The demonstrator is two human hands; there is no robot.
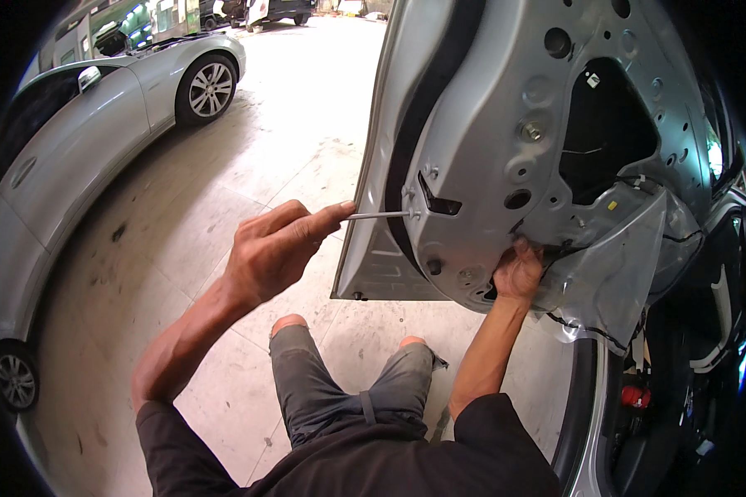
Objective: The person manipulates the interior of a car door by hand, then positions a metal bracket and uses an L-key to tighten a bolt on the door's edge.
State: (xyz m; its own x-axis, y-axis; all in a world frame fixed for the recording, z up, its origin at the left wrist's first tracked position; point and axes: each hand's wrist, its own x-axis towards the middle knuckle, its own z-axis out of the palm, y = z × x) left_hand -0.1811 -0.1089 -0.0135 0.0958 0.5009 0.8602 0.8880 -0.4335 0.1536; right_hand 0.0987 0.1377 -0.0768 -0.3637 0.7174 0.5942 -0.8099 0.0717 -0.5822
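My left hand (272,247) is closed around a screwdriver (381,215), whose handle is mostly hidden in the fist. Its thin metal shaft runs level to the right, and the tip meets a screw on the edge of a stripped silver car door (481,157). Just beside that screw is the dark door latch slot (439,203). Lower on the door's inner side, my right hand (520,275) rests with the thumb up against the metal. Its other fingers reach into an opening in the panel and are mostly hidden, so their grip cannot be seen.
Clear plastic sheeting (617,265) hangs partly peeled from the door, with a black wiring harness (588,330) near it. The car's door sill (584,414) lies at right. A silver car (99,149) stands on the left across the pale tiled floor (298,178). My knees are below the door.
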